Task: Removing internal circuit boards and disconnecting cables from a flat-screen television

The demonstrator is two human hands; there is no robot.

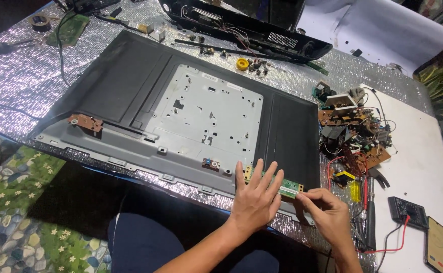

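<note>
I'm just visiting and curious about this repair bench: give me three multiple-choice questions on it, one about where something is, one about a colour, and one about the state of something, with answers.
1. Where does the narrow green circuit strip lie?
A. on the near edge of the dark panel back
B. on the white sheet
C. on the flowered mat

2. What colour is the small roll beyond the panel's far edge?
A. blue
B. yellow
C. red

3. What are the two hands doing?
A. both resting off the table
B. left hand flat on the strip, right hand pinching its end
C. both gripping a screwdriver

Answers:
1 A, the strip sits along the panel's near rim under the hands.
2 B, the roll is plainly yellow against the silver foil.
3 B, the left palm presses down with fingers spread, while the right fingertips close on the strip's right end.
</note>
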